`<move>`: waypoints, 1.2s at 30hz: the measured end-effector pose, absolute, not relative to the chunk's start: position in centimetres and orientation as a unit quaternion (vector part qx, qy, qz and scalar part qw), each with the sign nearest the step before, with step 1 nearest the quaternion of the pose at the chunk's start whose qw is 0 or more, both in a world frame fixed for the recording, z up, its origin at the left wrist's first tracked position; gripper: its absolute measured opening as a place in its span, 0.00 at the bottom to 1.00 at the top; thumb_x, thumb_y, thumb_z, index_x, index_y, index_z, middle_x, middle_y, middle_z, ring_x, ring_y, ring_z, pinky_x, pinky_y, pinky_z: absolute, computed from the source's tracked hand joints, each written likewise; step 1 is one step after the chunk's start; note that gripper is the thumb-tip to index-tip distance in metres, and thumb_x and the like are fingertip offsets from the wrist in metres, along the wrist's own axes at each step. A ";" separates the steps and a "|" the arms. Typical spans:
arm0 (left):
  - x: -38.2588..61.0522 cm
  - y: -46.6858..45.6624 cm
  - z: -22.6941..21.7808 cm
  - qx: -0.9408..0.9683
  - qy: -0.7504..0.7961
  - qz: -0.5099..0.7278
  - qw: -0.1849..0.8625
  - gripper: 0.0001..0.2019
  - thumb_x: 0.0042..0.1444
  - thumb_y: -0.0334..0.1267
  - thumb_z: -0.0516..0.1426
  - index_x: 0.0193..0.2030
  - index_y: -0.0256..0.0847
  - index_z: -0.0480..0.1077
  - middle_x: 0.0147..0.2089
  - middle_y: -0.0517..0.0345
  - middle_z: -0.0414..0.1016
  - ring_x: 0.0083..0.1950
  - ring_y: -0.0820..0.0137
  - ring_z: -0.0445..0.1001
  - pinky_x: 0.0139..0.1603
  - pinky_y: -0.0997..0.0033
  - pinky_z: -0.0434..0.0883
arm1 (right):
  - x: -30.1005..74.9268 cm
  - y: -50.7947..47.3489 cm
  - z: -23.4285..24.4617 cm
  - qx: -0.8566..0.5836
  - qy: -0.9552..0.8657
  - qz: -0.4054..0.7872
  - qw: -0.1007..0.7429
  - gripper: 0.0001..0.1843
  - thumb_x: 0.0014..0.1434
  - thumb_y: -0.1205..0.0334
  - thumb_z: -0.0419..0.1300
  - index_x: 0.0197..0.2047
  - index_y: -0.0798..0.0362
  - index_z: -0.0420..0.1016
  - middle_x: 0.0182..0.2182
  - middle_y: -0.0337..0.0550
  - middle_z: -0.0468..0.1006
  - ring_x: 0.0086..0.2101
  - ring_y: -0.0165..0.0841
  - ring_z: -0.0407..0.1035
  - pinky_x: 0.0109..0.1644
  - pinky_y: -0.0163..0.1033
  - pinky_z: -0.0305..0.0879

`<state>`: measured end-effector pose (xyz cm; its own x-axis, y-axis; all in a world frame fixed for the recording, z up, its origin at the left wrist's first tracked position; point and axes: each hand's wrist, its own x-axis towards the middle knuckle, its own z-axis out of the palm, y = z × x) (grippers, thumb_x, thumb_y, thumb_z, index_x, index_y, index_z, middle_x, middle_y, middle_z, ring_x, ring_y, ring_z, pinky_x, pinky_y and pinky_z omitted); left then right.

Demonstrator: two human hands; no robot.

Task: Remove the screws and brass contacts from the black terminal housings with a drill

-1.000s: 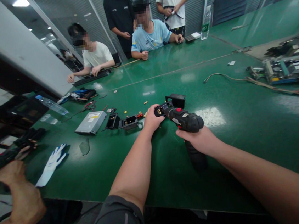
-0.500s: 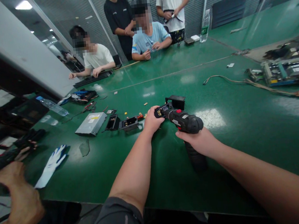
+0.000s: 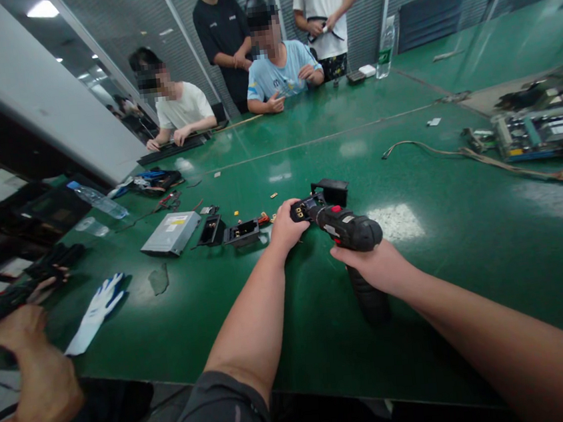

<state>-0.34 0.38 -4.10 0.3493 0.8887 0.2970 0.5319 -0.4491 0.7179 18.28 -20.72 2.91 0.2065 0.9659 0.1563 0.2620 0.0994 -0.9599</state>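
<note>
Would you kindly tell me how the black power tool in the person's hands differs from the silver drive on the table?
The black power tool is rounded and pistol-shaped; the silver drive is a flat box. The left hand and right hand hold the tool, while the drive lies untouched on the green table.

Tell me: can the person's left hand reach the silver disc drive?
Probably, once it lets go of the black power tool: the left hand is close, with two small black housings between it and the drive.

The drill [image 3: 348, 227] is dull black plastic. The green counter [image 3: 452, 300] is smooth and shiny. Left of the drill lie a flat metal box [image 3: 170, 233] and a white cloth glove [image 3: 96, 314].
</note>
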 end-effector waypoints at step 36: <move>-0.3 0.3 -4.2 0.778 0.456 0.346 0.260 0.35 0.52 0.31 0.71 0.68 0.49 0.75 0.68 0.50 0.81 0.68 0.53 0.81 0.76 0.47 0.75 | 18.3 -20.7 2.9 -0.577 -0.527 0.342 0.522 0.23 0.60 0.49 0.70 0.57 0.46 0.83 0.55 0.54 0.88 0.64 0.58 0.80 0.74 0.65 0.72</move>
